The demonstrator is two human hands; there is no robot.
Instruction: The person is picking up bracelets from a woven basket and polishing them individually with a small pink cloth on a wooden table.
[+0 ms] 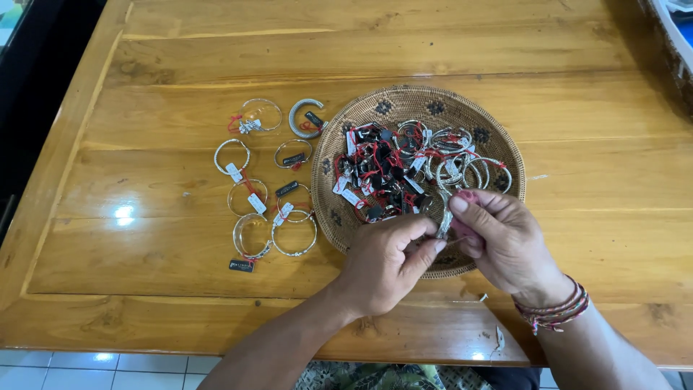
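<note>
Both hands meet over the near rim of a woven basket (498, 155) heaped with tagged bangles. Left hand (382, 263) and right hand (502, 238) pinch one silver bangle (444, 220) between fingertips; eight bangles (253, 195) lie on the wooden table (180, 58).

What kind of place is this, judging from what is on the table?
Probably a jewellery shop or craft workshop: a woven basket is heaped with tagged silver bangles, more bangles lie in rows on the wooden table, and both hands hold one bangle.
</note>
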